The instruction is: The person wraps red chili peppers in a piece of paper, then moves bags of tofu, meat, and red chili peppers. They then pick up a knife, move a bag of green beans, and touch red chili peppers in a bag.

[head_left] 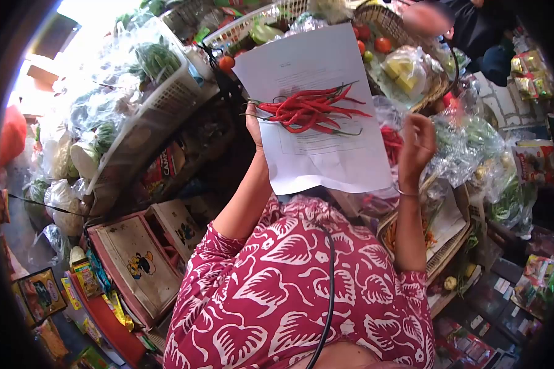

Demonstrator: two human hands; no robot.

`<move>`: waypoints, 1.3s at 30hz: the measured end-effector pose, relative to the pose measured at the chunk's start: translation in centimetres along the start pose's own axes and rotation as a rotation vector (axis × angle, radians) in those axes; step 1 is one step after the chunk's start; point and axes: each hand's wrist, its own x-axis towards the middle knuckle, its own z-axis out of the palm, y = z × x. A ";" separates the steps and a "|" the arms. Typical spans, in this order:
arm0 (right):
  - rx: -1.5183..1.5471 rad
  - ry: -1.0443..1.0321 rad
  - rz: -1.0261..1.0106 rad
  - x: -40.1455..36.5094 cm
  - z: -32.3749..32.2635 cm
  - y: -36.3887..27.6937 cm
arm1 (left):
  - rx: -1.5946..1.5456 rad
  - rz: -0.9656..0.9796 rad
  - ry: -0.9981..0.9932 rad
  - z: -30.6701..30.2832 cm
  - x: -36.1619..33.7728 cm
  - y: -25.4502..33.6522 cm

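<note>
A printed white sheet of paper (326, 166) is held up in front of my chest, with a pile of long red chilies (308, 111) lying on its middle. My left hand (254, 128) grips the sheet at its left edge; most of its fingers are hidden beneath the paper. Just off the sheet's right edge, my right hand (417, 144) is raised with loosely bent fingers, and I see nothing in it. More red chilies (391, 144) show in plastic behind that hand.
A white plastic basket (148, 104) of bagged greens stands at left. A wicker basket (440, 92) holds a bag of yellow pieces beside tomatoes (382, 45). Bagged vegetables (474, 141) lie at right. A stained box (132, 261) sits lower left. Another person (474, 31) is at the top right.
</note>
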 end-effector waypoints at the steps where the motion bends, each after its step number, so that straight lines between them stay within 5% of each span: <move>1: 0.218 0.161 0.168 -0.2 -0.6 1.3 | -0.012 0.044 -0.004 0.6 0.7 0.4; 3: 0.422 -0.013 0.207 -1.5 -1.2 3.4 | -0.082 0.091 -0.054 4.0 1.4 1.3; 4: 0.112 -0.083 -0.051 -1.8 -0.4 2.0 | -0.152 0.120 -0.080 6.0 1.5 1.5; 5: -0.063 0.065 -0.102 -4.4 0.9 4.8 | -0.155 0.117 -0.110 7.8 1.5 1.6; 7: -0.575 -0.191 -0.599 -5.6 2.5 5.3 | -0.086 0.207 -0.139 10.7 1.1 1.3; 11: -0.759 -0.105 -0.570 -5.9 8.7 8.8 | -0.124 0.211 -0.182 14.2 -1.6 -0.3; 12: -0.305 -0.068 -0.249 -3.5 7.3 2.3 | -0.161 0.200 -0.190 16.3 -4.0 -0.5; 13: 0.158 -0.036 0.065 -1.2 5.7 -4.8 | -0.321 0.134 -0.399 15.1 -3.4 -0.8; 14: 0.339 0.245 -0.212 0.5 7.1 -5.5 | -0.351 0.140 -0.415 15.1 -3.6 -0.9; 15: 0.346 0.256 -0.226 0.8 7.1 -5.6 | -0.349 0.160 -0.387 15.5 -3.9 -0.9; 21: 0.772 0.154 0.125 1.2 6.8 -6.6 | -0.365 0.175 -0.318 15.7 -4.3 -1.3; 25: 0.644 0.072 0.317 2.0 6.1 -6.6 | -0.357 0.178 -0.301 15.4 -4.4 -1.7; 27: 0.550 0.100 -0.054 1.8 6.4 -5.7 | -0.352 0.092 -0.371 15.0 -3.1 -1.1; 29: -0.111 0.030 -0.378 2.3 4.2 -4.5 | -0.347 0.016 -0.428 14.5 -1.8 -0.4; 30: 0.518 0.223 -0.035 3.1 5.0 -5.8 | -0.271 0.084 -0.385 14.1 -1.3 -0.2; 33: 1.118 -0.140 0.010 5.0 -1.4 -4.7 | -0.103 0.261 -0.360 12.3 -0.3 0.3; 35: 0.427 0.009 -0.010 5.9 -3.8 -6.6 | -0.105 0.265 -0.397 11.0 0.1 0.8; 37: -0.066 -0.283 -0.135 6.1 -4.2 -8.3 | -0.132 0.234 -0.443 9.2 0.4 0.7; 39: -0.137 -0.579 -0.184 5.2 -2.4 -9.3 | -0.174 0.187 -0.518 7.5 0.6 0.2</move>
